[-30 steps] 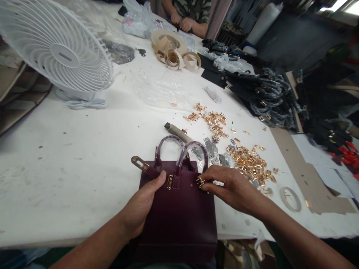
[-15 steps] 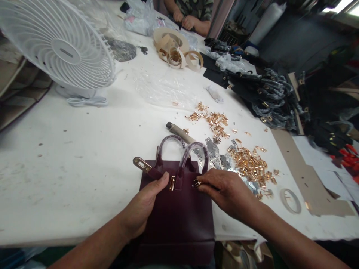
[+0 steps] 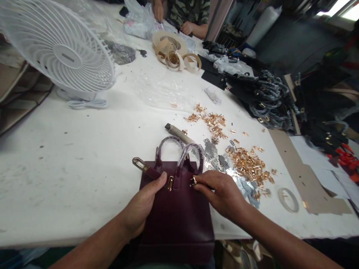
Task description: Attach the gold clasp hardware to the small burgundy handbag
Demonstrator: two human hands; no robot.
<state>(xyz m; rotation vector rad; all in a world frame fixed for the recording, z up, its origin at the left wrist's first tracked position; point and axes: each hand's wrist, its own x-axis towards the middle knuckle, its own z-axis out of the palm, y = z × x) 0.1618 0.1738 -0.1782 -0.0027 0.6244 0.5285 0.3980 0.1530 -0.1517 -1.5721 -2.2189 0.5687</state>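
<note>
A small burgundy handbag (image 3: 179, 220) lies flat at the near edge of the white table (image 3: 84, 168), its two wrapped handles pointing away from me. My left hand (image 3: 143, 205) grips the bag's left side, thumb on the strap that ends in a gold buckle (image 3: 139, 163). My right hand (image 3: 220, 192) pinches a small gold clasp piece (image 3: 193, 182) against the bag's front, just right of a gold fitting (image 3: 169, 183) fixed on the bag.
Heaps of gold fittings (image 3: 248, 164) and silver plates (image 3: 213, 155) lie right of the bag, with a utility knife (image 3: 179, 133) behind. A white fan (image 3: 60, 52) stands far left. Beige strap rolls (image 3: 172, 50), dark bags (image 3: 263, 97), a tape ring (image 3: 288, 199) and another person's hands (image 3: 186, 27) are beyond.
My right hand has carried the gold clasp piece leftwards onto the bag's front. The left hand has stayed on the bag. The other person's hand has reached left.
</note>
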